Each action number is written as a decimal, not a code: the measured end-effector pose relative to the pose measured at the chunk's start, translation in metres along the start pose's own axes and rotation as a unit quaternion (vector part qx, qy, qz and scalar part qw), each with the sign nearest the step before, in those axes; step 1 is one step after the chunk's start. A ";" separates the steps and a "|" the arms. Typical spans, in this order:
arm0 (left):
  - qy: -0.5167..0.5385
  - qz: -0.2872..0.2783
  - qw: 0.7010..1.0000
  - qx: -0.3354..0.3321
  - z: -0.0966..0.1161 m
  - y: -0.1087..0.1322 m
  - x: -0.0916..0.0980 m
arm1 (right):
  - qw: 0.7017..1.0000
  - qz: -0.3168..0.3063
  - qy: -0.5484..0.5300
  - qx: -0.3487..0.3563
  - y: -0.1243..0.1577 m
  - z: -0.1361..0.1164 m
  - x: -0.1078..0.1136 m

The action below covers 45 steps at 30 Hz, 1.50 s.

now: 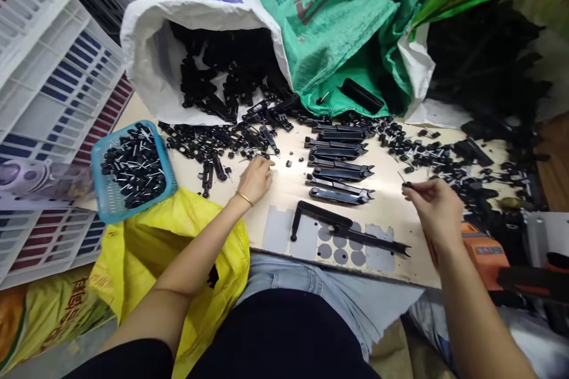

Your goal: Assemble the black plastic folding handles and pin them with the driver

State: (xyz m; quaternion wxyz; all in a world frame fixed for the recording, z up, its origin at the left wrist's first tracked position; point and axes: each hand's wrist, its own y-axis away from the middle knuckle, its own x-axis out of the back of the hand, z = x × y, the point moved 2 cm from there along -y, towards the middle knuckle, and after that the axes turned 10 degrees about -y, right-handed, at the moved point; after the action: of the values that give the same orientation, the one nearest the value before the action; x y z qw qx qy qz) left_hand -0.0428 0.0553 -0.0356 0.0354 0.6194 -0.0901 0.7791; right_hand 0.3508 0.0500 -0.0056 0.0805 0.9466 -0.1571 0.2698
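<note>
My right hand [438, 207] pinches a black-headed screw [406, 185] with a thin metal shaft between thumb and fingertips. On the tabletop, my left hand [255, 182] has its fingers curled together beside a pile of small black plastic links [262, 136]; whatever its fingertips hold is hidden. Between the hands lies a column of several folded black bracket arms [340, 174]. Nearer to me, one unfolded black bracket arm [351, 231] with a forked end rests over grey patches. Loose black-headed screws [409, 151] are scattered beyond my right hand.
A blue basket [170, 174] of black-headed screws stands at left, above a yellow bag [178, 213]. A white sack [137, 65] and a green sack [338, 41] open onto the table's back. An orange power tool [484, 251] lies at right; white crates [57, 65] are stacked left.
</note>
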 end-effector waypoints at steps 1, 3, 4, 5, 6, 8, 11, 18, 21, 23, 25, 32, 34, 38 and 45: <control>-0.003 -0.014 1.000 -0.010 -0.007 0.001 0.001 | 0.998 -0.017 -0.056 -0.010 0.019 0.000 0.003; -0.001 -0.046 0.998 -0.048 -0.014 0.006 -0.001 | 0.991 -0.059 -0.120 -0.019 0.057 0.000 0.004; -0.002 -0.061 0.996 -0.065 -0.017 0.010 -0.003 | 0.988 -0.078 -0.128 -0.020 0.074 -0.001 0.004; -0.007 -0.072 0.994 -0.077 -0.018 0.014 -0.005 | 0.988 -0.095 -0.124 -0.018 0.088 -0.002 0.003; -0.014 -0.077 0.993 -0.083 -0.020 0.017 -0.009 | 0.988 -0.110 -0.112 -0.011 0.099 -0.003 0.001; -0.028 -0.063 0.994 -0.086 -0.021 0.019 -0.014 | 0.988 -0.136 -0.068 0.013 0.113 -0.006 -0.005; -0.026 -0.021 0.995 -0.090 -0.019 0.021 -0.015 | 0.985 -0.159 0.014 0.061 0.116 -0.011 -0.013; 0.230 0.039 0.972 0.035 0.019 0.043 0.003 | 0.936 -0.210 0.205 0.196 0.111 -0.022 -0.032; 0.419 0.021 0.901 0.109 0.046 0.052 -0.001 | 0.884 -0.239 0.303 0.263 0.116 -0.039 -0.037; 0.499 0.007 0.854 0.145 0.060 0.054 -0.010 | 0.858 -0.259 0.329 0.296 0.118 -0.048 -0.043; 0.527 -0.002 0.834 0.163 0.068 0.054 -0.020 | 0.855 -0.255 0.343 0.293 0.118 -0.049 -0.050; 0.410 0.035 0.900 0.145 0.065 0.050 -0.035 | 0.903 -0.212 0.323 0.186 0.108 -0.013 -0.073; 0.351 0.058 0.930 0.090 0.065 0.050 -0.030 | 0.913 -0.192 0.291 0.211 0.111 -0.005 -0.073; 0.192 0.062 0.974 -0.106 0.066 0.051 -0.018 | 0.933 -0.155 0.194 0.261 0.125 0.014 -0.065; 0.054 -0.027 0.967 -0.248 0.046 0.053 -0.016 | 0.918 -0.141 0.178 0.326 0.148 0.034 -0.054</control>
State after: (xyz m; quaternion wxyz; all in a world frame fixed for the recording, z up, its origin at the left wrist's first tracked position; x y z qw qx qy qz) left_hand -0.0042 -0.0044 -0.0461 0.2137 0.5503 -0.2611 0.7638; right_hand 0.2731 -0.0833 -0.0537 -0.1691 0.8691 0.0920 0.4557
